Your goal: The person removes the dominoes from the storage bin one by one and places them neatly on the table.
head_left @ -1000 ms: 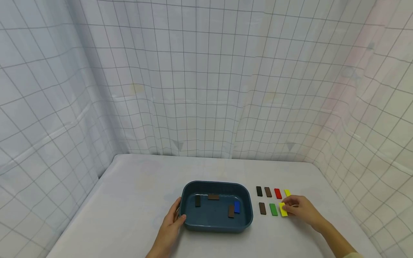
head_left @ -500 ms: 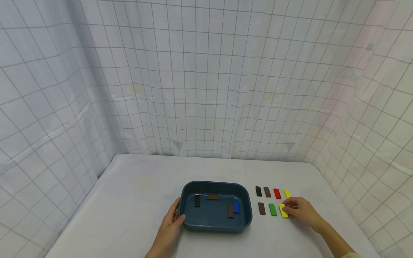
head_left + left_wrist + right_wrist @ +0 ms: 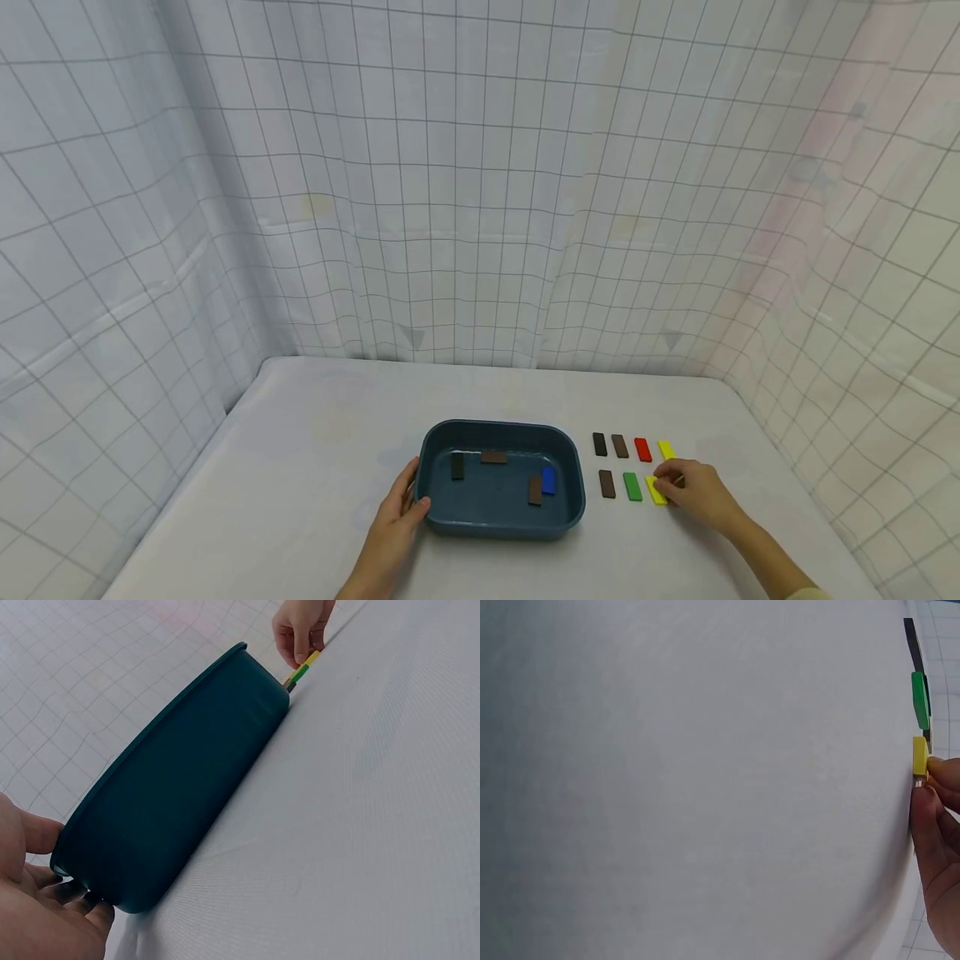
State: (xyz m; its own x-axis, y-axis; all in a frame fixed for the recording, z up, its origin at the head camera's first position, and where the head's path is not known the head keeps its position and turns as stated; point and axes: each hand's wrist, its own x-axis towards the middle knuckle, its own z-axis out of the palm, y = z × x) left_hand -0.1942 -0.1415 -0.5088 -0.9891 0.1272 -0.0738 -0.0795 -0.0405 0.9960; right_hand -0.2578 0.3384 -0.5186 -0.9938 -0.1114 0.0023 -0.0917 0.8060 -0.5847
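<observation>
Yellow flat rectangular tile (image 3: 657, 497): pinched by right grip (image 3: 696, 492), just right of green tile (image 3: 633, 487) on white cloth surface (image 3: 300, 500). Left grip (image 3: 394, 521) clasps smooth, round-cornered blue tray (image 3: 483, 498) at its left end.

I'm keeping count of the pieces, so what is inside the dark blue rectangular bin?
In the bin lie one flat black rectangular block, one flat blue rectangular block and two flat brown rectangular blocks. What lies directly under them is covered.
</observation>
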